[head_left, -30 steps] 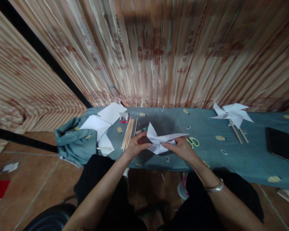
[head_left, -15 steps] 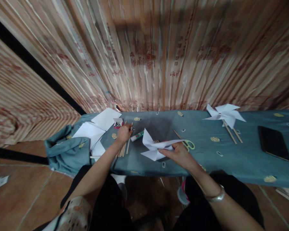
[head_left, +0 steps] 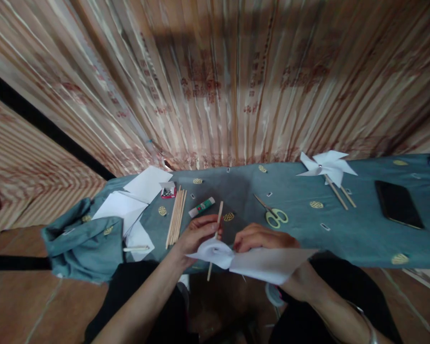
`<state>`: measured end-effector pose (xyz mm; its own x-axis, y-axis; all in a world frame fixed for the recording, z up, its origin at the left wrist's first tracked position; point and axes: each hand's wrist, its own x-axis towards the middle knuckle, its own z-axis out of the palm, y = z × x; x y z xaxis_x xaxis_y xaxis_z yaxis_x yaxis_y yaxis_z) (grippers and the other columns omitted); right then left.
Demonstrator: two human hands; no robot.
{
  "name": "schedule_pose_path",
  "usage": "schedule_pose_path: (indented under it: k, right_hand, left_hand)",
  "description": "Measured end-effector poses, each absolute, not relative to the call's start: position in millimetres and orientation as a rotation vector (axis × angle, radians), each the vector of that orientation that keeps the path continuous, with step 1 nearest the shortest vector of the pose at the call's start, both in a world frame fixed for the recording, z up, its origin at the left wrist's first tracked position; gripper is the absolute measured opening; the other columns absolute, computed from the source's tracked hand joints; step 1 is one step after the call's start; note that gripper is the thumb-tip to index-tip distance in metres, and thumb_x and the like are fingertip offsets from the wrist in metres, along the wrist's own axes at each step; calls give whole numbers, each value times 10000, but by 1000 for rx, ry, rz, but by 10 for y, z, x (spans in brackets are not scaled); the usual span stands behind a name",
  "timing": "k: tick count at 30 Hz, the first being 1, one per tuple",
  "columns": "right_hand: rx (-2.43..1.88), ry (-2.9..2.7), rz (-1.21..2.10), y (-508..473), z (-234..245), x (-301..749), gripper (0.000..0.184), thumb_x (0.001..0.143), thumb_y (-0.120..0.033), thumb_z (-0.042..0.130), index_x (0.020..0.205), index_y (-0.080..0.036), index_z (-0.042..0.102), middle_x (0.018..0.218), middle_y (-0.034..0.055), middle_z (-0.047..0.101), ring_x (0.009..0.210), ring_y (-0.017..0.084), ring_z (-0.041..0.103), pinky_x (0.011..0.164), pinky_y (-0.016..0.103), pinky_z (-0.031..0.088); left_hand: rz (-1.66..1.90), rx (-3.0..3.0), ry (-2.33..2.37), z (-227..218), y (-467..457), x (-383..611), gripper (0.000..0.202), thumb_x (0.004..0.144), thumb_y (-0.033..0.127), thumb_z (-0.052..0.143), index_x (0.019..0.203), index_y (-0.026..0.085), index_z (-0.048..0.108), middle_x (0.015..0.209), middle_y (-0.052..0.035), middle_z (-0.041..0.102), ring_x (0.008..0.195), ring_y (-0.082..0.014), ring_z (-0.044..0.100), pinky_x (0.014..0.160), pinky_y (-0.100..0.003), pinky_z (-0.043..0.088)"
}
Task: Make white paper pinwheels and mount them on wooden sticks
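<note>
A person, seen from their own viewpoint, holds a white paper pinwheel (head_left: 254, 263) and a wooden stick (head_left: 219, 217) at the near edge of a tabletop (head_left: 360, 243) spread with a grey-green cloth patterned with yellow pineapples. The left hand (head_left: 196, 235) grasps the upper part of the stick between thumb and fingers. The stick stands slightly tilted; the paper hides its middle, and its lower end shows below. The right hand (head_left: 263, 238) is curled behind the pinwheel, close to its centre; its fingertips are hidden, so the exact state of that grip cannot be told.

Beyond the hands, a green and white glue stick (head_left: 201, 207) lies on the cloth, with pale green-handled scissors (head_left: 272, 211) to its right, blades pointing away from the person. To the left of the glue stick are a bundle of loose sticks (head_left: 176, 220), a small open red box (head_left: 168, 191) of metal pieces and several overlapping sheets of white paper (head_left: 120, 208).

Well off to the right, a second pinwheel (head_left: 331, 166) lies with two sticks reaching from under it, and near it rests a dark phone (head_left: 398, 204). A striped, flowered curtain (head_left: 232, 86) hangs behind the tabletop.
</note>
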<state>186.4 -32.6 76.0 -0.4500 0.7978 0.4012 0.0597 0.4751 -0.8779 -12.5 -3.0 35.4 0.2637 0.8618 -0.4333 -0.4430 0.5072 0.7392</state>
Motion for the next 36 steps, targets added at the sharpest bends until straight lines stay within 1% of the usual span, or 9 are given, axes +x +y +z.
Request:
schedule_pose_path:
  k: [1, 3, 6, 12, 17, 22, 24, 28, 36]
  right_hand:
    - [-743, -1840, 1022, -327, 772, 1867, 110, 862, -315, 615, 845, -229, 682, 880, 38, 718, 847, 171, 659, 749, 288, 504]
    - [-807, -1835, 974, -312, 768, 1863, 109, 854, -325, 628, 825, -235, 682, 869, 36, 721, 841, 174, 665, 741, 293, 509]
    - [-884, -1813, 943, -287, 729, 1837, 120, 847, -339, 636, 808, -237, 687, 852, 35, 721, 822, 178, 670, 727, 296, 516]
    - [-896, -1747, 801, -307, 650, 1729, 32, 826, -251, 672, 856, -241, 679, 868, 22, 712, 838, 176, 661, 735, 299, 515]
    - [-867, -1819, 568, -352, 632, 1711, 120, 870, -247, 613, 979, -260, 661, 912, 31, 718, 876, 195, 656, 781, 349, 504]
    - [-881, -1899, 444, -372, 614, 1746, 253, 842, -262, 641, 1093, -282, 625, 974, 33, 717, 904, 212, 652, 796, 370, 499]
    - [-878, -1902, 427, -369, 617, 1752, 256, 841, -269, 643, 1095, -284, 619, 964, 31, 717, 893, 215, 652, 784, 370, 497]
    - [-897, -1870, 470, -360, 643, 1748, 180, 867, -227, 602, 1039, -271, 628, 933, 24, 714, 890, 201, 650, 777, 351, 493]
    - [-872, -1891, 525, -368, 640, 1736, 211, 865, -257, 615, 1074, -276, 605, 954, 27, 717, 885, 206, 654, 788, 369, 489]
  left_hand:
    - [907, 507, 914, 342, -87, -74, 304, 498, 246, 857, 751, 132, 734, 612, -27, 652, 534, -105, 561, 532, -210, 427]
    - [890, 479, 894, 312, -160, -13, 245, 463, 210, 858, 634, 114, 710, 581, -33, 640, 516, -101, 544, 516, -208, 414]
    - [884, 444, 905, 288, -208, -8, 204, 432, 147, 838, 535, 127, 663, 527, -15, 611, 510, -112, 542, 538, -222, 436]
    - [913, 410, 923, 247, -262, -50, 198, 478, 164, 811, 636, 139, 693, 622, -26, 664, 569, -145, 589, 580, -244, 476]
    - [917, 398, 850, 223, -287, -3, 216, 489, 183, 824, 649, 142, 685, 579, -1, 627, 526, -117, 556, 554, -226, 459]
    - [883, 393, 845, 226, -298, 3, 253, 498, 196, 818, 718, 150, 702, 633, -21, 662, 633, -173, 629, 635, -266, 507]
    - [873, 390, 856, 231, -298, 3, 241, 489, 202, 824, 681, 156, 685, 603, -12, 648, 641, -180, 640, 642, -270, 517]
    - [868, 376, 882, 257, -296, 15, 241, 467, 224, 845, 575, 161, 639, 545, -4, 621, 629, -183, 642, 645, -275, 524]
    - [898, 364, 916, 335, -295, 28, 266, 431, 205, 859, 625, 146, 686, 551, 16, 615, 498, -95, 536, 540, -212, 466]
